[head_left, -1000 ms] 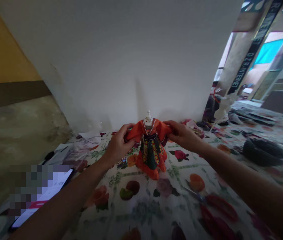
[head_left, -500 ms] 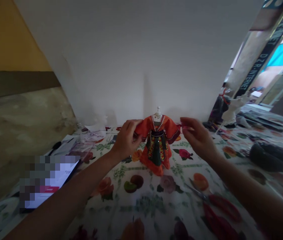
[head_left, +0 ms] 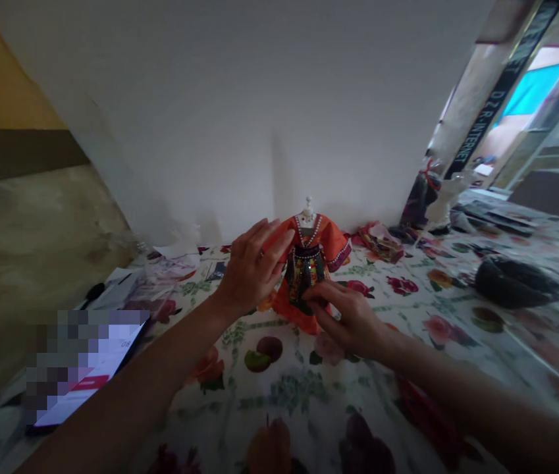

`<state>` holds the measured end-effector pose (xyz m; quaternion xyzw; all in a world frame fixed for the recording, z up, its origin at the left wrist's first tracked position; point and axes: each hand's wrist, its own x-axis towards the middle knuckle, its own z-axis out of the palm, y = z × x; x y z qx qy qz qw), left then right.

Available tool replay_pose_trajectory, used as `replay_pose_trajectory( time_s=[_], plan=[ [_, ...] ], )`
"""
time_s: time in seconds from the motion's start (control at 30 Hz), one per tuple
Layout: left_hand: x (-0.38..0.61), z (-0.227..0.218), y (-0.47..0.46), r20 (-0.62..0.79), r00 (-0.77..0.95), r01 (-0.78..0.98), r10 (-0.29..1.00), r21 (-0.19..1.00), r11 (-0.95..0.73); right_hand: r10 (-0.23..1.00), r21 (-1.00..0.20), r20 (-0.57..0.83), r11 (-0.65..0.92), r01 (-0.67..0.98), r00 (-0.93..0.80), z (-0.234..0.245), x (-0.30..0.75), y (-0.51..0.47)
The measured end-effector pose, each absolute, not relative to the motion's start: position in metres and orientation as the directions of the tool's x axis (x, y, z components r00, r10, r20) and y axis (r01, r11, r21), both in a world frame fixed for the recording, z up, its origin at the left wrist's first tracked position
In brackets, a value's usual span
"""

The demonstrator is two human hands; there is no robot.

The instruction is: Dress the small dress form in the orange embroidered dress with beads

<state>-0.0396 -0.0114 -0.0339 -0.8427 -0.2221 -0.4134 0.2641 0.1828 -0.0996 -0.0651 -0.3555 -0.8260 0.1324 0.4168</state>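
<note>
dress [head_left: 307, 260]: 1
left hand [head_left: 252, 270]: open, at dress
right hand [head_left: 348, 316]: curled at dress front, grip unclear
phone [head_left: 91, 375]: 1

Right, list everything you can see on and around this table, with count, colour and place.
dress: one, orange with dark, patterned skirt front, centre
mannequin: one, white, inside the dress
tablecloth: one, white with printed fruit and flowers, across the table
phone: one, screen lit, near left, partly blurred out
papers: several, whitish, beyond the phone
scraps: count unclear, pink and mixed, behind right
dark bag: one, red tie, far right
white figure: one, before the bag
black bundle: one, right
wall: one, pale grey, behind
left hand: one, over a sleeve
right hand: one, fingertips at the skirt front
</note>
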Motion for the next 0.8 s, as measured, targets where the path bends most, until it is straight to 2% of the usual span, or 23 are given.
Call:
replay_pose_trajectory(
  time_s=[0.17,0.37,0.47,0.53,0.67,0.8],
  plan=[
    [-0.039,-0.036,-0.013,0.74,0.672,0.534,-0.006,-0.49,-0.689,0.7,-0.527,0.544,0.715,0.46,-0.463,-0.073,0.176,-0.107],
    [-0.031,-0.028,-0.009,0.658,0.749,0.445,-0.08,-0.588,-0.676,0.627,-0.497,0.477,0.77,0.4,-0.616,-0.078,0.17,-0.115],
    [-0.031,-0.026,-0.008,0.672,0.738,0.45,-0.061,-0.557,-0.698,0.622,-0.501,0.483,0.773,0.389,-0.616,-0.076,0.17,-0.113],
    [-0.031,-0.024,-0.008,0.706,0.708,0.468,-0.015,-0.486,-0.738,0.639,-0.522,0.508,0.762,0.384,-0.578,-0.074,0.17,-0.11],
    [-0.031,-0.018,-0.01,0.754,0.647,0.478,0.108,-0.291,-0.828,0.723,-0.591,0.557,0.691,0.417,-0.408,-0.067,0.172,-0.102],
    [-0.03,-0.014,-0.01,0.744,0.648,0.487,0.163,-0.241,-0.839,0.789,-0.667,0.564,0.609,0.428,-0.244,-0.057,0.172,-0.094]
  ],
)
